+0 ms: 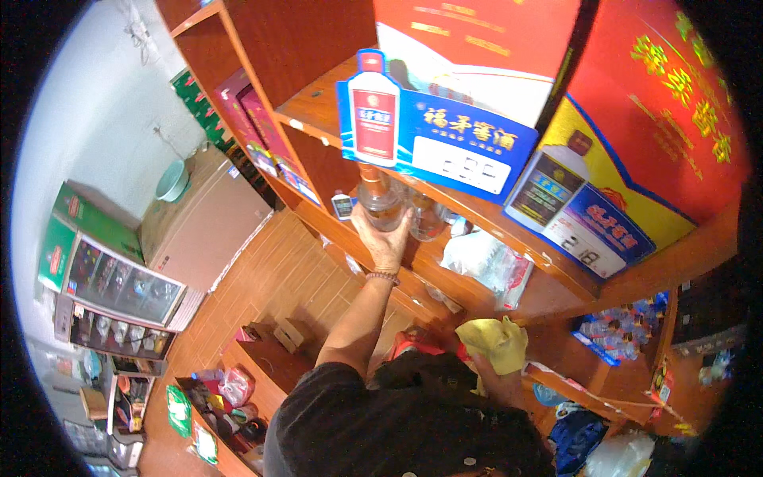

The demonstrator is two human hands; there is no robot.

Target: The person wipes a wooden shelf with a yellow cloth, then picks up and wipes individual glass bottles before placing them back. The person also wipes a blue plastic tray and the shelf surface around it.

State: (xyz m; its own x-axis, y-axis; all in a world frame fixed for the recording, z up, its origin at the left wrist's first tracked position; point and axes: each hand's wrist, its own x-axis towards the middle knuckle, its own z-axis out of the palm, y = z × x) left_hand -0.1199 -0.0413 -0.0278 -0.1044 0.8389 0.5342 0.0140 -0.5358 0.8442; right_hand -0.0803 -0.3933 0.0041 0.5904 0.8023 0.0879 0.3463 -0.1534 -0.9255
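Observation:
My left hand reaches into a lower compartment of a wooden shelf and grips a clear glass bottle around its lower part. An orange-brown cap tops this bottle, partly behind a blue display card. Beside it stands another clear bottle or jar. To the left of the hand is a small white bottle with a dark label. Held low in front of my body, a yellow cloth is in my right hand, whose fingers are mostly hidden by the cloth.
The blue display card overhangs the shelf edge. Large red boxes stand above. Plastic bags lie in the compartment. Packed small bottles sit at right. A wooden unit holding goods and a chest-like box are at left.

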